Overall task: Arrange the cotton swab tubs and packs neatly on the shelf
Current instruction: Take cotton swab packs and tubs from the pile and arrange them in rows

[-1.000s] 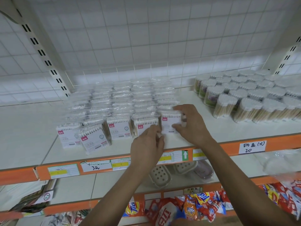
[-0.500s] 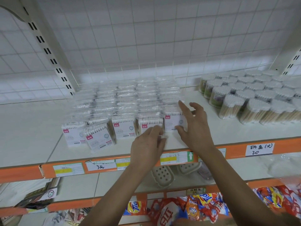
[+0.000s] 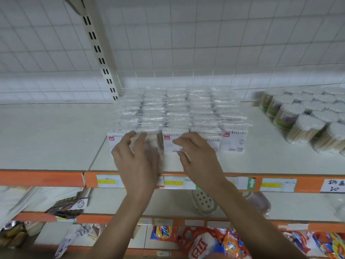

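Both your hands are at the front row of the cotton swab packs (image 3: pixel 177 113).

The packs stand in a tight block of rows running back on the white shelf (image 3: pixel 56 139), with the round cotton swab tubs (image 3: pixel 298 116) grouped well apart to the right. Your left hand (image 3: pixel 136 163) has its fingers (image 3: pixel 142 141) spread over a motion-blurred front pack (image 3: pixel 152 144); you cannot tell whether they grip it. Your right hand (image 3: pixel 200 161) reaches in just beside it, its loosely curved fingers (image 3: pixel 180 142) against the face of the next pack (image 3: pixel 170 142), holding nothing. Behind runs a white wire grid (image 3: pixel 186 43) with a slotted upright (image 3: pixel 99 49). Price labels (image 3: pixel 177 183) line the shelf's orange edge (image 3: pixel 46 178). On the shelves below are a soap dish (image 3: pixel 203 201) and detergent bags (image 3: pixel 201 243).
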Demonstrator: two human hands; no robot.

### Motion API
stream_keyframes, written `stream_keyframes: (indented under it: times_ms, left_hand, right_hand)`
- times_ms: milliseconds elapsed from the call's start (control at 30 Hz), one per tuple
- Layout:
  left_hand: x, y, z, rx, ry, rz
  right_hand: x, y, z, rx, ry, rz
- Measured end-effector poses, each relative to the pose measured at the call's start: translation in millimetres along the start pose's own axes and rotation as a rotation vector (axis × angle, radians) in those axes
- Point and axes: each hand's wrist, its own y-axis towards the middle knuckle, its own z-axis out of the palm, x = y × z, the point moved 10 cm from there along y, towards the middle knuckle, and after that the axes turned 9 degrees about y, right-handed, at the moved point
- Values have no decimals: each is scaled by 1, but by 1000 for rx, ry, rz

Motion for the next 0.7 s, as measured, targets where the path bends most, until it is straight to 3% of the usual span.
stream_keyframes:
  times_ms: [167, 367, 700]
  left_hand:
    - [26, 1, 10, 177, -117, -170]
    - [24, 7, 14, 200, -250, -68]
    - [28, 12, 21, 176, -197, 42]
  right_hand:
    - [12, 11, 47, 173, 47, 105]
    - [17, 8, 64, 136, 18, 130]
    - [15, 12, 67, 55, 36, 156]
